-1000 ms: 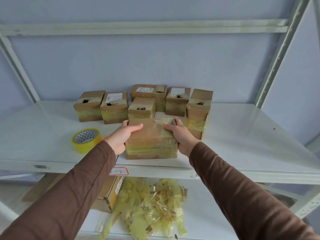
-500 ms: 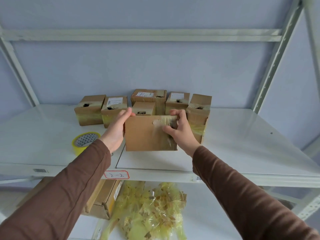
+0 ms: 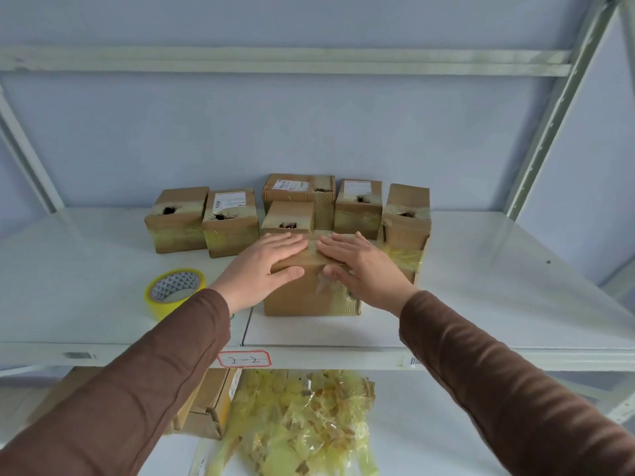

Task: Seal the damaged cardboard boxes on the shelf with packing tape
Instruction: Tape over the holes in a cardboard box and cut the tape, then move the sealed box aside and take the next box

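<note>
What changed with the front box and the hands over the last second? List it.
The front box was tipped up off the shelf, turned, and set back down. Both hands let go of its sides: the left hand and right hand now press flat on its top, fingers straight, thumbs over the front edge. The tape roll and the back row of boxes stayed put.

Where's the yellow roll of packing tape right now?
The yellow roll of packing tape lies flat on the white shelf, just left of the left hand and in front of the leftmost cardboard box.
</note>
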Tool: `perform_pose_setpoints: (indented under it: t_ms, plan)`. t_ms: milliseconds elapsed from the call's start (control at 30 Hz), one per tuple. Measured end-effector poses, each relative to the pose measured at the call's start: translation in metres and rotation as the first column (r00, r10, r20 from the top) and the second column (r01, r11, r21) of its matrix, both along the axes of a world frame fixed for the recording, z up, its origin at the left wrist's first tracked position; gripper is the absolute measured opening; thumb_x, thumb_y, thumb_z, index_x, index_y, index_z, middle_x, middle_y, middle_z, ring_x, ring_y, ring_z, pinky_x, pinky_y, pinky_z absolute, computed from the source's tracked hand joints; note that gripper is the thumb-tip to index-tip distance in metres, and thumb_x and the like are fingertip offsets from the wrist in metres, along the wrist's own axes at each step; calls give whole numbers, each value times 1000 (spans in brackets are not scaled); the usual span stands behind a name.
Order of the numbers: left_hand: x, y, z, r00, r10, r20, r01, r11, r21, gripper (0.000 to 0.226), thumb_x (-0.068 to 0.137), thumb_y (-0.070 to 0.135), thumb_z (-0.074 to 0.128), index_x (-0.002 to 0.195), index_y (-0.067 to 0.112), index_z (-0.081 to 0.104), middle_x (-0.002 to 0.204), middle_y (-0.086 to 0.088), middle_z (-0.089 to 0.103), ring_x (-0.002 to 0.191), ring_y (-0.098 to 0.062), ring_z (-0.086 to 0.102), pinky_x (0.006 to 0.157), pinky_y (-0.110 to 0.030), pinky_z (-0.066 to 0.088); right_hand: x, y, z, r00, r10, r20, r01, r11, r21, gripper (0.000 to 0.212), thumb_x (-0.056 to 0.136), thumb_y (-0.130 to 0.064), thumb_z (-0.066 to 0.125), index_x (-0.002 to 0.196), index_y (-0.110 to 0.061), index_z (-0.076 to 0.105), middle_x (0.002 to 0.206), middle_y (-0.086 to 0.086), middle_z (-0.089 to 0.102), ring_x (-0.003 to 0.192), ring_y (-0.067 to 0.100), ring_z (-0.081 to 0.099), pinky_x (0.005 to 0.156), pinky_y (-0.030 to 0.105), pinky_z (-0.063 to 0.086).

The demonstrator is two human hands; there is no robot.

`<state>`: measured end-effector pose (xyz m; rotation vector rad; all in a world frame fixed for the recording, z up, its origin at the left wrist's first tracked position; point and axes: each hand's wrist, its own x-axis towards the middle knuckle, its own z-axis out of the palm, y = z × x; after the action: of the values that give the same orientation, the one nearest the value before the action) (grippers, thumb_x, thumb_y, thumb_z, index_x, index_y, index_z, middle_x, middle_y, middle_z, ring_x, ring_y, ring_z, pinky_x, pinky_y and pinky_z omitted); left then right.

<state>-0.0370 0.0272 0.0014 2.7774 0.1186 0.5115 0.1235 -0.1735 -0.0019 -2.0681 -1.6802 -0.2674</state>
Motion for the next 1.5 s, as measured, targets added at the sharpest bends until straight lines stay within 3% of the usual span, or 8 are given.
perform_pose_setpoints:
  t_ms: [233,433,633,767,833,1033,1167,1500]
  plan:
    - [-1,3,-6,998,-29,62,42,974,-222,63,98,61,49,156,39,37,167,15,23,156,-3,11,128,-39,9,-5,-2,2,967,-21,-255,17,1000,-19,63,101,-49,58,157,-26,41,163,-9,36,156,9,19,129,48,10]
    - [-5,7,2,940,215,-264,-331,387,-861,99,82,93,24,162,35,26,170,3,22,156,-22,20,126,-52,13,-3,-15,6,461,-182,-868,261,963,-63,91,89,-86,28,163,-33,17,170,-3,20,156,21,22,124,48,26]
    - [-6,1,3,976,213,-45,-100,258,-961,77,86,85,37,134,30,61,132,0,67,124,-19,60,104,-48,49,-13,-15,4,344,-36,-938,410,905,116,78,87,-86,33,140,-31,49,150,-2,51,134,19,50,105,43,44]
    - [-7,-5,-19,984,175,19,-48,375,-926,22,103,31,59,124,23,55,139,-9,56,120,-21,56,89,-31,45,-27,-14,-21,303,34,-953,494,849,187,16,101,-24,61,111,-16,52,130,21,62,100,25,67,92,47,57]
    - [-4,-3,-24,984,171,49,-16,357,-934,41,99,13,64,135,27,48,145,-5,51,118,-18,57,87,-28,50,-32,-14,-25,264,67,-962,488,852,193,35,99,-9,62,129,-21,49,136,22,56,112,29,67,98,49,58]
    - [25,5,-6,970,171,-171,-205,203,-958,95,84,35,82,160,28,26,148,-9,54,136,-29,51,117,-53,39,-23,2,-4,108,-24,-994,436,899,26,90,96,-27,69,164,-33,12,154,6,48,138,25,51,117,42,41]
    - [39,3,-13,963,169,-208,-239,183,-954,71,87,20,81,146,22,42,119,-11,73,118,-32,66,107,-55,48,-19,11,-5,0,6,-1000,463,886,5,83,96,-12,70,161,-27,21,94,8,79,76,22,75,73,37,63]
    - [29,-1,-17,902,431,30,-24,120,-992,43,100,42,62,134,15,58,137,-3,59,120,-19,57,108,-43,44,-19,5,4,38,-66,-997,584,811,-31,80,83,-20,85,144,-16,34,120,10,63,88,19,69,56,28,58]
